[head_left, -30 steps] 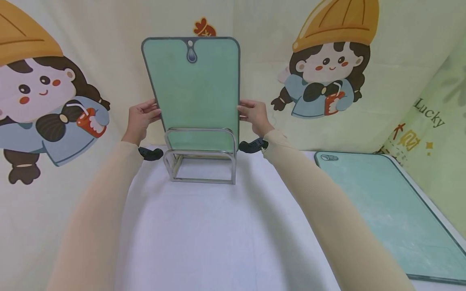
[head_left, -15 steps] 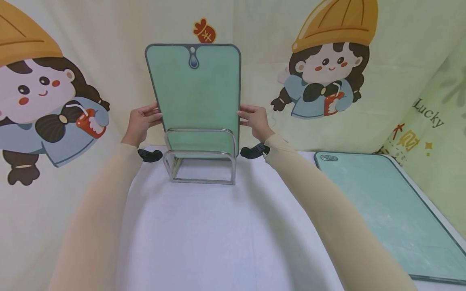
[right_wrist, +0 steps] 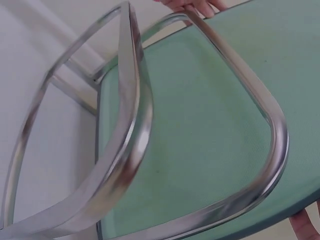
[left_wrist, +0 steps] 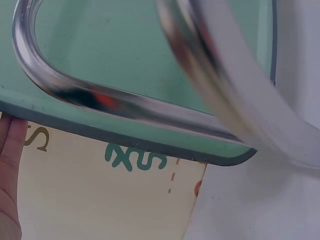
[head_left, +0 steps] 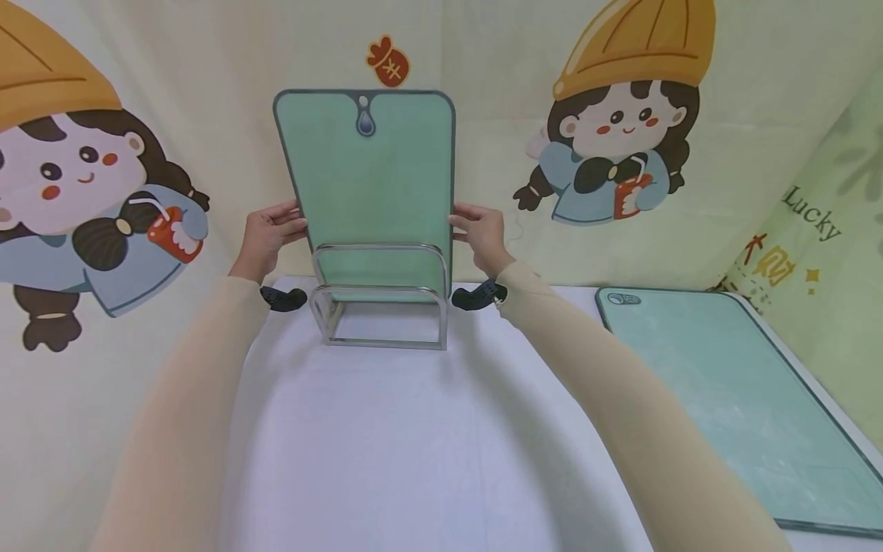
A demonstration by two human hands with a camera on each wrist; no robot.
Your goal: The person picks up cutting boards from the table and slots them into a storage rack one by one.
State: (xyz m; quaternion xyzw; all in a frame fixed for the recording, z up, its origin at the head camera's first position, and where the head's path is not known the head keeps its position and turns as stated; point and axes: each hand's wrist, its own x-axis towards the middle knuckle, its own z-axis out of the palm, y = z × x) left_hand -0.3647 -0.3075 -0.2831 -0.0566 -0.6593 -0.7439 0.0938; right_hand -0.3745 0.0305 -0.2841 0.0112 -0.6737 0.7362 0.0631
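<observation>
A green cutting board (head_left: 379,176) with a dark rim and a drop-shaped hole stands upright in a silver metal rack (head_left: 379,247). My left hand (head_left: 265,236) holds its left edge with the fingers. My right hand (head_left: 483,234) grips the opposite edge at about the same height. Up close in the left wrist view, the rack's bent tube (left_wrist: 150,114) crosses in front of the board's lower part. In the right wrist view, the board's bottom edge sits behind the front loops of the rack (right_wrist: 137,115). Both thumbs are partly hidden.
A larger green cutting board (head_left: 731,391) lies flat on the white-covered table (head_left: 386,452) at the right. Close behind the rack hangs a pale cloth (head_left: 483,153) printed with cartoon figures. Dark wrist straps (head_left: 284,299) sit close beside the rack.
The upright cutting board has come down lower into the rack, and both hands have sunk with it. The printed red pouch above it now shows whole. The rack and larger board stay put.
</observation>
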